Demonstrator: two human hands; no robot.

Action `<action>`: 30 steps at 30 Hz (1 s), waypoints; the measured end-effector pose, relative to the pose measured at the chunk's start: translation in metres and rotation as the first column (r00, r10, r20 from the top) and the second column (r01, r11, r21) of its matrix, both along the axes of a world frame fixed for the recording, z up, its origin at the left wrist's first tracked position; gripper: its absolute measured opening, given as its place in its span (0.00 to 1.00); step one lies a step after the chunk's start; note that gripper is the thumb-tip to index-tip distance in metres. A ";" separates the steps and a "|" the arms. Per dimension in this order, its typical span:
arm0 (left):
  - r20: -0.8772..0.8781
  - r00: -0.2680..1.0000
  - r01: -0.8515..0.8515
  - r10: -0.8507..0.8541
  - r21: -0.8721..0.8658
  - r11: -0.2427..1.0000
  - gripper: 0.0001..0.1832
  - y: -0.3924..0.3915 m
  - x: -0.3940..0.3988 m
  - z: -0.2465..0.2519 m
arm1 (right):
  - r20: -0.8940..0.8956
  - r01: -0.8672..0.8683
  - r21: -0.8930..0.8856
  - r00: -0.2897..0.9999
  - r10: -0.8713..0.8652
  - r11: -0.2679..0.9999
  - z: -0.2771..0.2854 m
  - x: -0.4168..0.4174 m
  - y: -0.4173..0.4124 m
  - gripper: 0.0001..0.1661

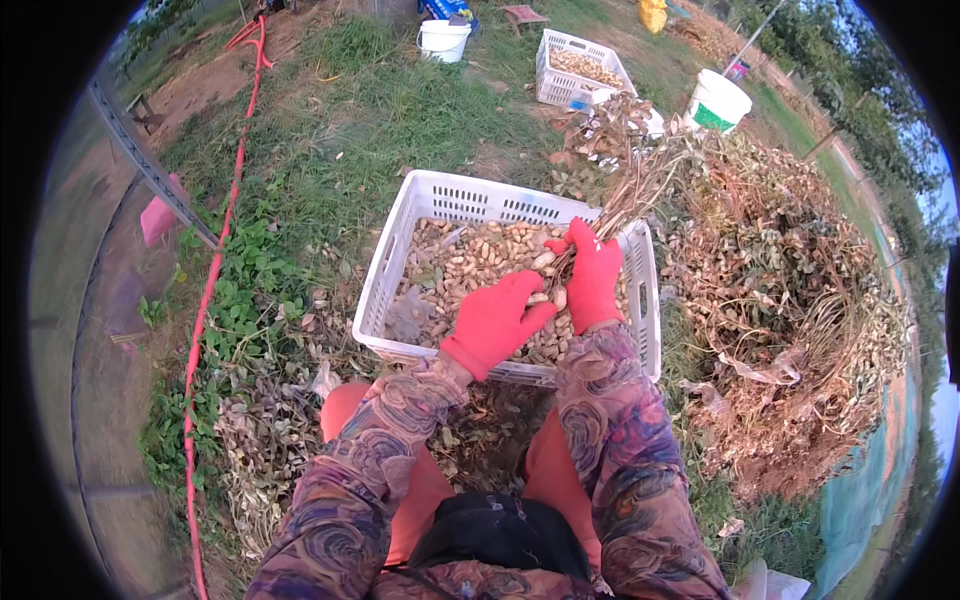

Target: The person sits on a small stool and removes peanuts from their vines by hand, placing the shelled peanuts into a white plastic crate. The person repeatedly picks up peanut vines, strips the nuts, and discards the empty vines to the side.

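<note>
My right hand (592, 281), in a red glove, grips a bunch of dried peanut plants (637, 191) by the stems near the root end. Their leafy tops point away to the upper right. Peanut pods (560, 298) hang at the root end, between my hands. My left hand (495, 319), also red-gloved, is close against these pods with thumb and forefinger around one; whether it grips the pod is unclear. Below both hands is a white slotted plastic crate (382, 259) holding many loose peanuts (480, 251), with bits of leaf and plastic film among them.
A large heap of dried peanut plants (795, 300) lies at the right, beside green netting (862, 495). Farther off stand another crate (559, 86) of peanuts, a white bucket (444, 43) and a white-and-green bucket (718, 101). A red hose (214, 274) runs along the left.
</note>
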State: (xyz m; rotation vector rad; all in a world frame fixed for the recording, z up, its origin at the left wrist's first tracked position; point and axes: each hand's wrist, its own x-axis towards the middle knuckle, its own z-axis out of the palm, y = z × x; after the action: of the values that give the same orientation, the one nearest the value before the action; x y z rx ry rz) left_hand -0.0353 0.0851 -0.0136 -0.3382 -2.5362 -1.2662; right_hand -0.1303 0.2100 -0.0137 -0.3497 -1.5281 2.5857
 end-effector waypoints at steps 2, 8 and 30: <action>-0.101 0.994 0.019 -0.031 -0.118 0.993 0.10 0.004 -0.003 -0.002 | 0.020 0.040 0.024 0.999 -0.041 0.999 0.002 -0.001 0.000 0.17; 0.330 0.923 -0.072 -0.200 0.655 0.752 0.08 0.003 0.005 0.018 | -0.051 0.215 0.023 0.975 -0.214 0.976 -0.008 -0.033 0.033 0.15; 0.055 0.998 0.025 -0.025 -0.011 1.000 0.14 0.015 -0.008 0.010 | -0.070 0.224 -0.066 0.971 -0.228 0.972 -0.015 -0.037 0.020 0.11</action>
State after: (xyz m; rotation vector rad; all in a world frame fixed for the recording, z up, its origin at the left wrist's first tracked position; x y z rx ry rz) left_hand -0.0433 0.0997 -0.0035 -0.3432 -2.5932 -1.2875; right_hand -0.1676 0.2304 -0.0291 -0.4000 -1.3075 2.4394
